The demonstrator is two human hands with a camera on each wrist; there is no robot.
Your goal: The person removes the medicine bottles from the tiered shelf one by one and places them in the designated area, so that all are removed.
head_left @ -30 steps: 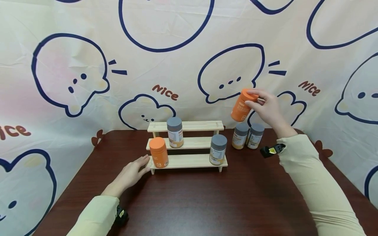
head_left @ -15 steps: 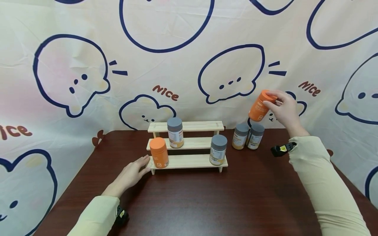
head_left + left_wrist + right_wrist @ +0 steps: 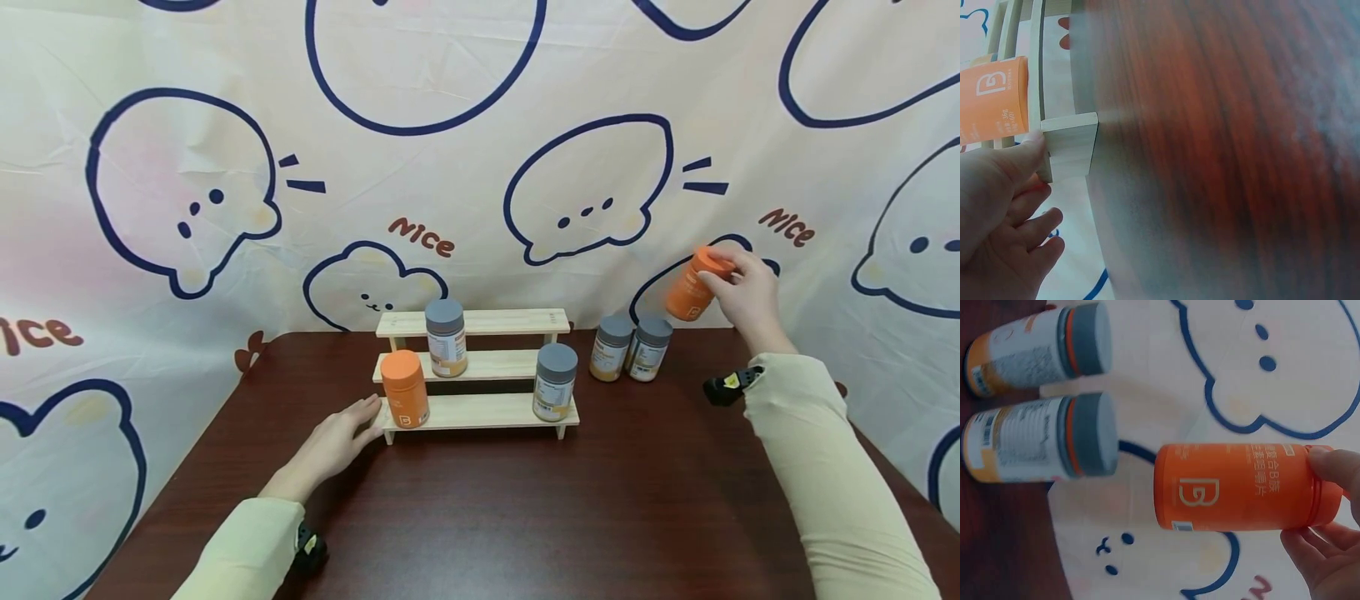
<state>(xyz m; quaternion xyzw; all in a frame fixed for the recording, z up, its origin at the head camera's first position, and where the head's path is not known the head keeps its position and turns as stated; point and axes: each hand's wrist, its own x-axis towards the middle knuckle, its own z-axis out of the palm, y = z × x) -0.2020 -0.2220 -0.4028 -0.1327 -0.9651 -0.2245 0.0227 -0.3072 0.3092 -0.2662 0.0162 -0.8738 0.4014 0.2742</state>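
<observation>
My right hand holds an orange supplement bottle by its cap, tilted and raised above the table at the back right. In the right wrist view, thumb and fingers pinch the cap end of the orange bottle. My left hand grips the left end of a three-step wooden rack; in the left wrist view the thumb and index finger close on the corner of its bottom plank. Another orange bottle stands at the left of the bottom step, beside the left hand.
A grey-capped bottle stands at the right of the bottom step; another grey-capped bottle is on the middle step. Two more grey-capped bottles, one left and one right, stand on the dark table right of the rack. A printed cloth hangs behind.
My right hand has carried the orange bottle rightward, from above the two grey-capped bottles to beyond them, and slightly lower. The left hand and the rack stay in place.
</observation>
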